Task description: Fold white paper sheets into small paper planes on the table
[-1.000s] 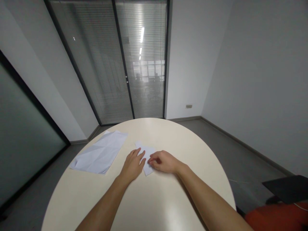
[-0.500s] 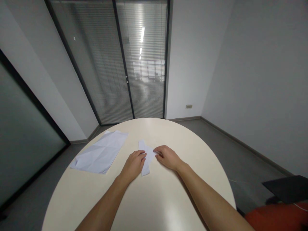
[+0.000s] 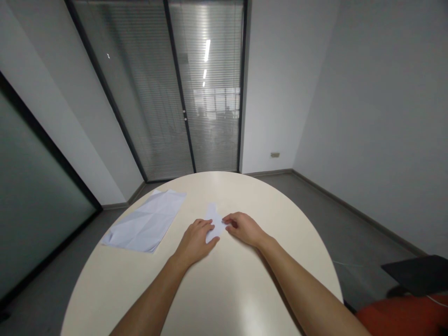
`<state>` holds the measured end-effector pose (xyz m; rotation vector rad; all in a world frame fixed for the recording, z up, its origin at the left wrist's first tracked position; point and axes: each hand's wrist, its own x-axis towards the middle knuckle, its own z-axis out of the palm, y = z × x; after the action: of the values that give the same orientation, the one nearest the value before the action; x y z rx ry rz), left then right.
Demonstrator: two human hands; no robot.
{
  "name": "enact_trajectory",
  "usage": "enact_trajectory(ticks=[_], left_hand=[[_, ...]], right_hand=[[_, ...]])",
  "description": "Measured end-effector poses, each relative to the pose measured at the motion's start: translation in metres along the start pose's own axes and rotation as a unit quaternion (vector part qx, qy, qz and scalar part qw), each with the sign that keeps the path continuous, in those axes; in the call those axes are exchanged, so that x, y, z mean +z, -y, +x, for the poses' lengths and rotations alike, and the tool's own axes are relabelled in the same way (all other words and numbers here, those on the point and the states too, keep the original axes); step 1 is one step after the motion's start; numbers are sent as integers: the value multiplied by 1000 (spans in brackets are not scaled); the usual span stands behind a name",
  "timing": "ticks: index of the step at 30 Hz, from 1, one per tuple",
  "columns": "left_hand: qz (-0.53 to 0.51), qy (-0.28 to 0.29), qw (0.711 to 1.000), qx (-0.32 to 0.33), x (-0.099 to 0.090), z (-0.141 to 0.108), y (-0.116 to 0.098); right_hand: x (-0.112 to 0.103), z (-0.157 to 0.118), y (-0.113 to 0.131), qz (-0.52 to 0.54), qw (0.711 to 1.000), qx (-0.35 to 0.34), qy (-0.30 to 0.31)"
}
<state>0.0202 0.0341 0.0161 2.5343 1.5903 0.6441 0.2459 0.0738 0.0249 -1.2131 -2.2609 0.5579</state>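
Observation:
A small piece of folded white paper (image 3: 217, 226) lies near the middle of the round table (image 3: 210, 294). My left hand (image 3: 198, 237) is at its left side, palm down, its fingertips resting on the paper. The left thumb is spread away from the fingers and reaches to the paper's near end. On the other side my right hand (image 3: 244, 228) has thumb and fingertips drawn together at the paper's right corner. The fingers hide part of the paper's outline on both sides.
Larger creased white sheets (image 3: 147, 221) lie at the table's left edge. Beyond the table stands a glass partition with blinds (image 3: 217, 135). To the lower right are a black flat object (image 3: 418, 275) and something red (image 3: 402, 317).
My left thumb has moved away from the fingers, toward the near end of the paper. The paper's long left strip now looks shorter and narrower. My right hand has barely moved.

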Motion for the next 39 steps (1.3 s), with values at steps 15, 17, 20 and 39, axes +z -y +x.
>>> enact_trajectory(ticks=[15,17,20,39], left_hand=[[45,28,998,37,-4,1,-4],[40,25,998,36,-5,2,-5],[31,22,999,35,-6,3,-5],[-167,-10,984,59,2,0,5]], right_hand=[[5,0,-2,11,993,-118,26],[4,0,-1,6,992,-120,26],[3,0,1,-11,993,-118,27],[3,-1,4,-33,985,-167,19]])
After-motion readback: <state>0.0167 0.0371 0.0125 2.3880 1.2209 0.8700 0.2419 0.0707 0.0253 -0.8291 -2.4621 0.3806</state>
